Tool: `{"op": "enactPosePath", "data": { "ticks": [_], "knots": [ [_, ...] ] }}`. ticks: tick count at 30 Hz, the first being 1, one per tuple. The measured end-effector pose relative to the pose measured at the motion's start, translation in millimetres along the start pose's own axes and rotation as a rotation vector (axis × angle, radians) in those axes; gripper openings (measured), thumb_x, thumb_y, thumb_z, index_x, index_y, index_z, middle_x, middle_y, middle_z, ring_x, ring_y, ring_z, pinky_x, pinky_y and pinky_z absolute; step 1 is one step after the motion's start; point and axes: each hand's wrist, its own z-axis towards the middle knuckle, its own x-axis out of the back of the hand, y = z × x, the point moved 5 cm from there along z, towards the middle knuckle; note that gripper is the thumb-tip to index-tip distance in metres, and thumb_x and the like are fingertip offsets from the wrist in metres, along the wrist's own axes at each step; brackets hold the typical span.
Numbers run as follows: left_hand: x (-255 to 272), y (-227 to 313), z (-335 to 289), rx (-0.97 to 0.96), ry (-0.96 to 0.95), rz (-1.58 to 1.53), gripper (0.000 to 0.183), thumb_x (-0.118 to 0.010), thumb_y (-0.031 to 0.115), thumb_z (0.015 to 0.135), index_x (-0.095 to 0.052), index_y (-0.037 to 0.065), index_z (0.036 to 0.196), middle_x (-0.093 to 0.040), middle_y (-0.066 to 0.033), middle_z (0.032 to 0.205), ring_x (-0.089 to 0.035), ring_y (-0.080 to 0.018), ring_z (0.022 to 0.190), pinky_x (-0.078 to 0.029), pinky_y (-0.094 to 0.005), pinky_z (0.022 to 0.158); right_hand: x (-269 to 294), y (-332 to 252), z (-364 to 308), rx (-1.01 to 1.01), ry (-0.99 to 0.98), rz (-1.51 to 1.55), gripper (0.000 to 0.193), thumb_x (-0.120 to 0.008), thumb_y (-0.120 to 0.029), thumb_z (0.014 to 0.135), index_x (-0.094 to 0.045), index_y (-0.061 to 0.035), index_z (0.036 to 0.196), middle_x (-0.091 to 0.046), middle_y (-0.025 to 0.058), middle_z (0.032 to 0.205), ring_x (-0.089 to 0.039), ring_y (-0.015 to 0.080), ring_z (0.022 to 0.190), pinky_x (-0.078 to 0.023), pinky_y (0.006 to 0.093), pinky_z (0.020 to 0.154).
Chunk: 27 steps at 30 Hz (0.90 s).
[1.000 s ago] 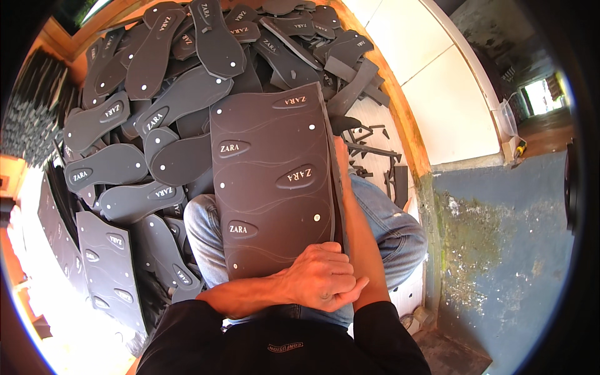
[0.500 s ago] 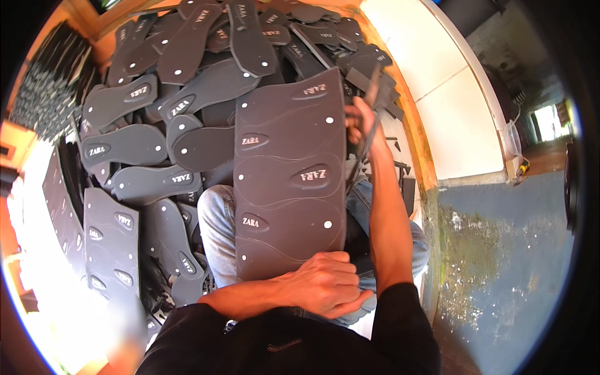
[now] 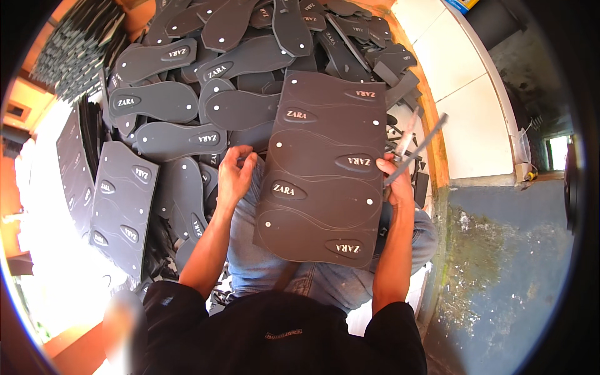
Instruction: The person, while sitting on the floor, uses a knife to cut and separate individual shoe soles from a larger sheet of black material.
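A dark foam sheet (image 3: 325, 134) moulded with several sole outlines and white dots lies over my lap. At its right edge, my right hand (image 3: 399, 180) is closed on a knife (image 3: 406, 136) whose blade points up and away. A thin dark offcut strip (image 3: 428, 145) sticks out from the same hand, and its thumb rests on the sheet's edge. Just off the sheet's left side is my left hand (image 3: 234, 178), fingers half curled with the thumb apart, nothing visible in it. The right hand's lower fingers are partly hidden.
Beyond the sheet spreads a heap of cut dark soles (image 3: 153, 102). Uncut sheets (image 3: 125, 206) lean at the left, below a tall stack of dark pieces (image 3: 78, 47). Small scraps (image 3: 409, 94) lie at the right, beside a white tiled ledge (image 3: 465, 112).
My left hand has left the sheet's near right corner and swung to its left side. The sheet has been turned round. My right hand has come nearer, knife and strip still in it.
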Motion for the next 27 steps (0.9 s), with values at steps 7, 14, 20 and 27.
{"op": "enactPosePath", "data": {
  "ticks": [7,14,20,27],
  "knots": [
    [-38.2,12.8,16.2,0.159,-0.299,-0.317,0.049,-0.052,0.041,0.093,-0.055,-0.003,0.115,-0.065,-0.0102,0.094,-0.063,-0.0183,0.080,-0.050,-0.0294,0.071,35.5,-26.5,-32.3,0.048,-0.002,0.149,0.019,-0.070,-0.007,0.074,-0.059,-0.0038,0.089,-0.061,0.0017,0.074,-0.049,0.0046,0.053,-0.035,0.0154,0.045],
    [-75.8,54.8,8.3,0.371,-0.506,-0.791,0.049,-0.050,0.041,0.094,-0.051,0.002,0.122,-0.064,-0.0067,0.098,-0.062,-0.0151,0.088,-0.050,-0.0235,0.076,51.1,-41.4,-22.9,0.043,0.091,0.130,0.025,-0.072,-0.012,0.076,-0.055,-0.0070,0.092,-0.058,0.0002,0.071,-0.046,0.0053,0.047,-0.033,0.0176,0.040],
    [-81.3,62.5,22.7,0.314,-0.374,-0.836,0.050,-0.061,0.022,0.088,-0.045,0.000,0.130,-0.064,-0.0111,0.104,-0.065,-0.0160,0.082,-0.054,-0.0258,0.072,51.4,-48.7,-0.6,-0.031,0.067,-0.047,0.030,-0.063,-0.034,0.086,-0.060,-0.0044,0.088,-0.051,-0.0010,0.057,-0.038,0.0061,0.040,-0.026,0.0208,0.037],
    [-46.7,61.9,31.0,0.174,-0.063,-0.879,0.053,-0.060,0.017,0.088,-0.039,-0.002,0.133,-0.059,-0.0130,0.115,-0.060,-0.0182,0.099,-0.049,-0.0285,0.084,157.3,-74.0,2.3,-0.075,0.105,-0.224,0.031,-0.057,-0.036,0.090,-0.062,-0.0050,0.087,-0.045,0.0005,0.049,-0.038,0.0101,0.039,-0.026,0.0248,0.037]
  ]
}}
